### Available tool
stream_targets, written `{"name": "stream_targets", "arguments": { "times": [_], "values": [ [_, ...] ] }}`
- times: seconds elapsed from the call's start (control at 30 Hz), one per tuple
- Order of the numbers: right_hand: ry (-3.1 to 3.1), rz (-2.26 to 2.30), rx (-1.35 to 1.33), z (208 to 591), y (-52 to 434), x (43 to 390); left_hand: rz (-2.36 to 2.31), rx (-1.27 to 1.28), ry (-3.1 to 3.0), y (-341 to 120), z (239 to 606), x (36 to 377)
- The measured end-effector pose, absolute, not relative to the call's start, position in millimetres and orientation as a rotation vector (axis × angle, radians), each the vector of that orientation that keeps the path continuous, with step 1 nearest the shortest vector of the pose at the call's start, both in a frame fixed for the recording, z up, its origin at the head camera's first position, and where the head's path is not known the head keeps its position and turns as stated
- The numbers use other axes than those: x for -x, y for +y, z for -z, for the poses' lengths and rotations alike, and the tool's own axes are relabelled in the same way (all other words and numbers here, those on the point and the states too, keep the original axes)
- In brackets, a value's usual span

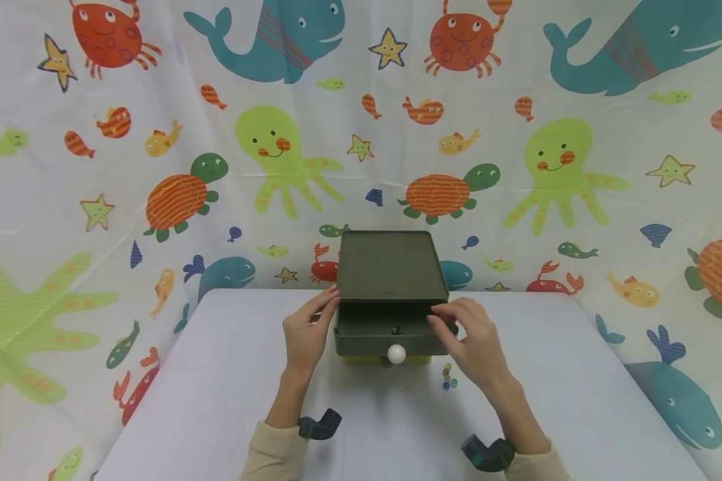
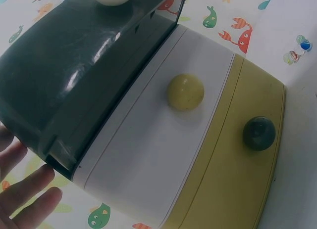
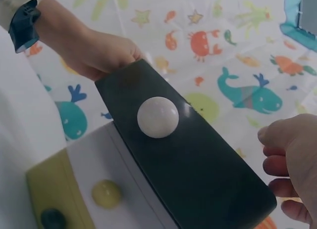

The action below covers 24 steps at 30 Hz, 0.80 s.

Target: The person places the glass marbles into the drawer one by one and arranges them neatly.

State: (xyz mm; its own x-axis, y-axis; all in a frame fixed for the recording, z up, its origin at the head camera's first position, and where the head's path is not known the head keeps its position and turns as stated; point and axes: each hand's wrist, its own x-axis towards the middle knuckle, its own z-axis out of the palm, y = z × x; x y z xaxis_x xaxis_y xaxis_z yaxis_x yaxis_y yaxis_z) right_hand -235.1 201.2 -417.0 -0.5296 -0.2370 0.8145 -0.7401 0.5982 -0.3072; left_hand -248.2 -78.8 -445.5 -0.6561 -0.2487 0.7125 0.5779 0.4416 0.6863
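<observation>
Left grip: my left hand (image 1: 305,334) rests with fingers nearly straight against the left front corner of the top drawer, fingertips on the edge below the lid; nothing is closed inside it. In the left wrist view the fingertips (image 2: 27,189) lie just beside the drawer's corner.
Right grip: my right hand (image 1: 472,337) has its fingers bent over the right front corner of the same drawer. I cannot tell whether they clasp the edge or only press on it.
Top drawer: the dark green drawer (image 1: 388,337) is smooth glossy plastic, rectangular with rounded corners, pulled partway out toward me at 6 o'clock, in the middle of the table between both hands. A round matte white knob (image 1: 396,353) sits at the centre of its front.
Inside: a small green marble (image 1: 395,330) lies on the drawer floor, at 12 o'clock from the knob.
Box: the drawer box (image 1: 391,266) has a flat dark lid with a raised rim.
Lower drawers: a white drawer with a pale yellow knob (image 2: 185,91), then a yellow drawer with a dark green knob (image 2: 258,133), both spherical.
Loose marbles: a little cluster of glassy marbles (image 1: 448,379) lies on the table at 6 o'clock from my right hand.
Table: the table (image 1: 216,374) wears a smooth white cloth.
Backdrop: a printed sea-creature cloth (image 1: 156,133) hangs at 12 o'clock.
</observation>
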Motion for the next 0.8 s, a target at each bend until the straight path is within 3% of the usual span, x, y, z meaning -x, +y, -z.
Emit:
{"name": "stream_targets", "arguments": {
  "times": [0.8],
  "values": [
    [-2.062,-0.894,-0.621,415,213,220,1.345,0.326,-1.883,-91,454,251]
  ]
}}
